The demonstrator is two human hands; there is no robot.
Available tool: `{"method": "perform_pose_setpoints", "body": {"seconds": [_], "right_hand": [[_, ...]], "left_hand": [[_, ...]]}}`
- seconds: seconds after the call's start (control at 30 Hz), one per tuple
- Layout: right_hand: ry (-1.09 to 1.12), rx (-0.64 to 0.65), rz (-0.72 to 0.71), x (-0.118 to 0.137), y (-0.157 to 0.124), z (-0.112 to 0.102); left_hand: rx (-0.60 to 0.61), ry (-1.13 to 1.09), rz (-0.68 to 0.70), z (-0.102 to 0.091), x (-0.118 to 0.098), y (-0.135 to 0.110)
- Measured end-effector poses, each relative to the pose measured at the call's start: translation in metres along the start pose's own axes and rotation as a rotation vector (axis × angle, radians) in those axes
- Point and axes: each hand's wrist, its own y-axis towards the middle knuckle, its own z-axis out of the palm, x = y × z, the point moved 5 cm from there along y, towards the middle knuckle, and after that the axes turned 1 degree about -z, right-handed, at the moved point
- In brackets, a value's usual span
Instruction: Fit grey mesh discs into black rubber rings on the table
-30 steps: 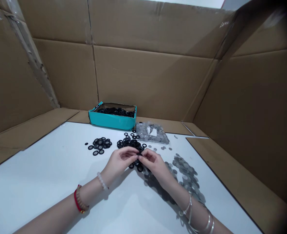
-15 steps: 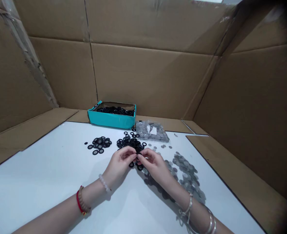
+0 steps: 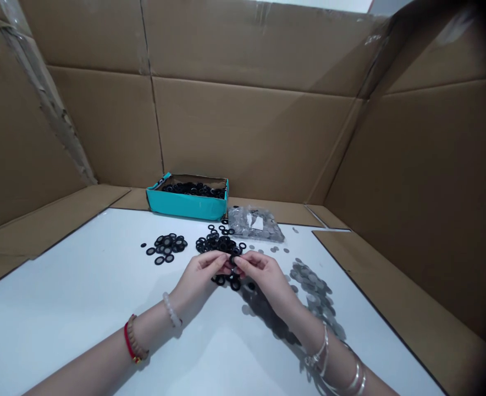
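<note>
Well to the left of our grip, a small cluster (image 3: 164, 246) of black rings with grey centres lies on the white counter (image 3: 82, 286); we judge these to be the finished few. Beyond it, against the cardboard walls (image 3: 247, 132), the teal box (image 3: 187, 204) holds many more black rings. Our left hand (image 3: 199, 275) pinches one side of a black ring (image 3: 231, 259) with thumb and fingertips. Our right hand (image 3: 263, 274) pinches the other side, so both grips are clenched on it just above the counter. We cannot tell whether a disc sits in it. The loose black rings (image 3: 218, 243) are heaped just behind and under the grip. To its right lie a clear bag (image 3: 256, 224) of discs and a spread of loose grey discs (image 3: 313, 280). With so many parts unjoined, most of the work looks left to do.
</note>
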Motion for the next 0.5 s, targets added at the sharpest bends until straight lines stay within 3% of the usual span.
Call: {"method": "perform_pose_setpoints", "body": {"seconds": [0.13,0.3,0.5], "right_hand": [[0.184,0.035,0.076,-0.002,-0.002,0.001],[0.392,0.064,0.146,-0.011,-0.006,0.010],[0.467,0.050,0.140,-0.017,-0.007,0.016]], "left_hand": [[0.007,0.081,0.093,0.002,-0.004,-0.002],[-0.088,0.278,0.280,0.001,-0.007,-0.006],[-0.133,0.276,0.293,-0.003,-0.003,-0.006]]}}
